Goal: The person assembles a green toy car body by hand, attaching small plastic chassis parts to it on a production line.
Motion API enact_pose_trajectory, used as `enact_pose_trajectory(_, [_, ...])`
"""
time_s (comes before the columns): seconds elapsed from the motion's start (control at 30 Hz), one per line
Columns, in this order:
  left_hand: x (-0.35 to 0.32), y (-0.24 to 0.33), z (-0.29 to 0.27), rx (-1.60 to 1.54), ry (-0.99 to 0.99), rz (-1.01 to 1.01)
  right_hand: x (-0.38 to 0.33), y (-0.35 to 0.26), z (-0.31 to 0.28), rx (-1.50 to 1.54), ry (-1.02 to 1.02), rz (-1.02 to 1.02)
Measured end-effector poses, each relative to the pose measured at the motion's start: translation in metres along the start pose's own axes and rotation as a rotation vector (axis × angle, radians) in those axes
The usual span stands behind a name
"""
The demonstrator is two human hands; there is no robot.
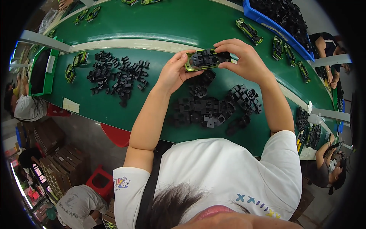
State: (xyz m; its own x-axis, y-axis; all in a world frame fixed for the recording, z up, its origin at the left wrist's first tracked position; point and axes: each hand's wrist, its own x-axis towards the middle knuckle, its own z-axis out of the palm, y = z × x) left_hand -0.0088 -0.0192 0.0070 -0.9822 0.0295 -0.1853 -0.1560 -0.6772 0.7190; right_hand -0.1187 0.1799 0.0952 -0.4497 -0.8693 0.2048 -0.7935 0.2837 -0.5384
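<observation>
Green plastic shell (189, 65) with a black insert (207, 58) seated in it is held above the counter (114, 110), between both hands. The left hand (173, 72) grips the shell's left end, fingers (187, 53) clamped around its edge. The right hand (244, 59) covers the right end, fingers (225, 45) arched over the top and closed on the insert. The piece sits level, just beyond the near pile of black parts (213, 108), which lies on the green belt directly below the hands. A second pile (116, 74) lies well to the left, with two green shells (75, 65) beside it. More green shells (249, 30) rest on the far side of the belt, near a blue bin (267, 22) filled with black parts. A green tray (51, 72) stands at the left end. Other workers sit along both edges.
</observation>
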Motion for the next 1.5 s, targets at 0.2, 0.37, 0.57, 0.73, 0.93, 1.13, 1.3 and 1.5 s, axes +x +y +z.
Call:
enact_pose_trajectory(0.2, [-0.002,-0.002,0.001,-0.028,-0.018,0.016,0.0,0.0,0.011,-0.024,-0.003,-0.056])
enact_pose_trajectory(0.37, [-0.001,-0.001,0.0,-0.016,0.001,0.016,-0.002,0.002,0.017,-0.057,-0.002,-0.028])
enact_pose_trajectory(0.57, [-0.002,-0.003,0.001,0.116,0.038,0.065,0.0,0.0,0.019,-0.065,0.017,-0.044])
enact_pose_trajectory(0.73, [-0.002,0.0,-0.001,0.065,0.018,0.065,-0.003,0.0,0.022,-0.027,0.049,-0.039])
enact_pose_trajectory(0.93, [-0.002,0.001,-0.002,0.037,0.039,0.044,-0.004,-0.001,0.026,-0.116,0.104,-0.099])
enact_pose_trajectory(1.13, [-0.002,-0.001,-0.001,0.027,0.049,0.038,-0.006,-0.001,0.029,-0.076,0.09,-0.055])
enact_pose_trajectory(1.3, [0.0,-0.005,-0.002,0.115,0.066,0.065,-0.007,-0.002,0.032,-0.124,0.094,-0.055])
enact_pose_trajectory(1.5, [-0.002,-0.005,0.002,0.094,0.08,0.06,-0.009,-0.002,0.029,-0.012,0.075,-0.005])
